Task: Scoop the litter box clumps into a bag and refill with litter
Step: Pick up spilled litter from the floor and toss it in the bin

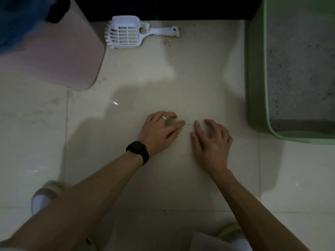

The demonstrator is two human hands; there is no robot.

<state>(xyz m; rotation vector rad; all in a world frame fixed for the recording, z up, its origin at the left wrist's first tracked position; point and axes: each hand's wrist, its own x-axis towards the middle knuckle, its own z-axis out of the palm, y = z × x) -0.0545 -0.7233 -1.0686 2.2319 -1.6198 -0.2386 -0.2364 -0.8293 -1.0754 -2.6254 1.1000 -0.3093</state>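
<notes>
Both hands are low on the floor [181, 78], fingertips facing each other. Left hand [160, 132]: fingers flat and extended, grip wide, holding nothing. Right hand [212, 142]: fingers slightly arched with the tips on the tile, grip likewise wide and empty. A few stray grains [188, 124] lie between the two index fingertips. Judgement: the hands are set this way to herd the spilled litter into one spot for pickup.

The scoop [125, 33] lies unheld on the floor by the dark far wall, well apart from both hands. Its long axis runs left to right in the head view, with the slotted basket and tines to the left, the handle to the right and the open face up. It lies just beside the pink bin [54, 51], which carries a blue bag [18, 20], probably parked near the disposal point.

The green litter box [257, 78] sits at right, with grey litter [299, 69] inside. No clumps can be made out.
</notes>
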